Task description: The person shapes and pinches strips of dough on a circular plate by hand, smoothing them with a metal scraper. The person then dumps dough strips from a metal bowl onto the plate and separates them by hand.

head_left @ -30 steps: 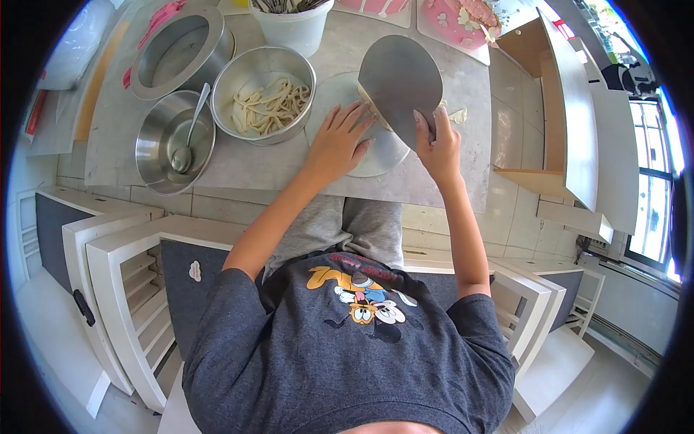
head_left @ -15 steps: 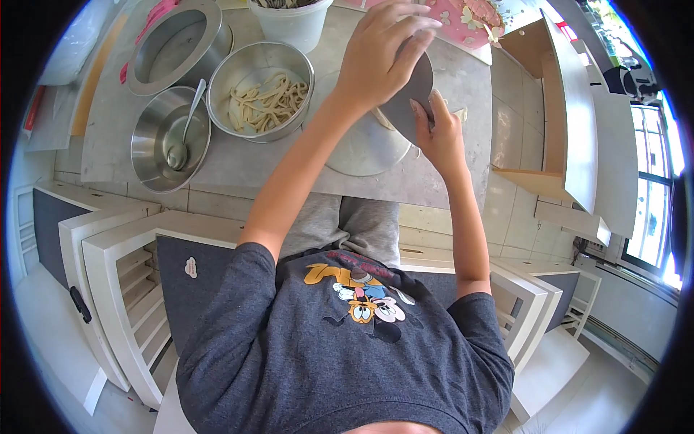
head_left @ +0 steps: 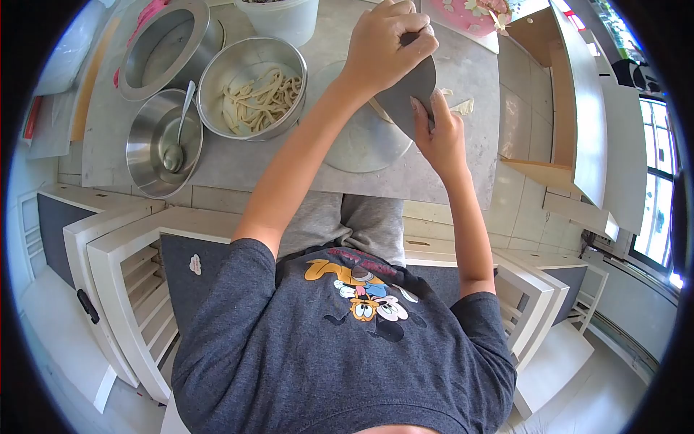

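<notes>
A dark grey flat blade-like disc (head_left: 408, 98) is held tilted over a pale round board (head_left: 361, 148). Curled fingers of my left hand (head_left: 387, 47) grip its upper edge. My right hand (head_left: 439, 136) pinches its lower right side between thumb and fingers. A strip of dough (head_left: 380, 113) shows on the board, partly hidden behind the disc. Scraps of dough (head_left: 463, 107) lie to the right of the disc. To the left, a metal bowl (head_left: 210, 94) holds several cut dough strips (head_left: 262, 101).
Left of the dough bowl are a smaller metal bowl (head_left: 137, 148) with a spoon (head_left: 173, 155) and a wide-rimmed metal pot (head_left: 132, 81). A white tub (head_left: 289, 25) and a pink decorated item (head_left: 466, 16) stand at the table's (head_left: 238, 170) far side.
My left hand's fingers, spread over the disc's top before, have now curled round its upper edge. The view has shifted slightly.
</notes>
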`<state>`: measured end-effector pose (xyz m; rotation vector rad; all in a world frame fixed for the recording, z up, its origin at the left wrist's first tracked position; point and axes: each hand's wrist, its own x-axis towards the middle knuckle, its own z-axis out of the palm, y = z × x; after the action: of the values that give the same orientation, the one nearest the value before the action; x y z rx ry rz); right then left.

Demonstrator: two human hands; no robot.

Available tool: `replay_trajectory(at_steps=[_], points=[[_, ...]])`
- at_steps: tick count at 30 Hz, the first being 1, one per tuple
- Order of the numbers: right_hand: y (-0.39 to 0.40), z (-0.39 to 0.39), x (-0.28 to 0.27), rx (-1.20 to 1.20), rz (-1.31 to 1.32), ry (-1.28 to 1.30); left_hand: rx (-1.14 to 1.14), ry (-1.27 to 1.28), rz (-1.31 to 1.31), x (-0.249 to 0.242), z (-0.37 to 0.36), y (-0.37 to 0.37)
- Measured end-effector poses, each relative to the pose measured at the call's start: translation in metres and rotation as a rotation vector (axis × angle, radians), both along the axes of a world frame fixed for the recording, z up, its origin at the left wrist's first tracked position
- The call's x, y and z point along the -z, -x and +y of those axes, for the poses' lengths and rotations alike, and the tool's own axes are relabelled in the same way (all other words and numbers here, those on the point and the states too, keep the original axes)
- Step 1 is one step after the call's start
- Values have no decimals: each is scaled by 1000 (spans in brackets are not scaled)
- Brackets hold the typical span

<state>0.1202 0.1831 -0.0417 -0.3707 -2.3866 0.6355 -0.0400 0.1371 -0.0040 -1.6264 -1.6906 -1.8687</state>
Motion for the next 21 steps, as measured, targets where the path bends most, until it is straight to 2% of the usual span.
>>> replay_trajectory(at_steps=[4, 7, 10, 13, 16, 21], points=[[-4, -1, 4, 4, -10, 1, -17, -87, 58, 4, 5, -3], [-7, -1, 11, -13, 59, -10, -42, -9, 94, 0, -2, -10], [-11, 0, 16, 15, 72, -21, -32, -62, 130, 1, 1, -15], [-13, 3, 22, 22, 114, -32, -39, -12, 152, -4, -1, -21], [-13, 3, 21, 24, 135, -32, -49, -37, 149, -2, 2, -21], [-1, 3, 3, -17, 13, 17, -16, 11, 39, 5, 5, 4]])
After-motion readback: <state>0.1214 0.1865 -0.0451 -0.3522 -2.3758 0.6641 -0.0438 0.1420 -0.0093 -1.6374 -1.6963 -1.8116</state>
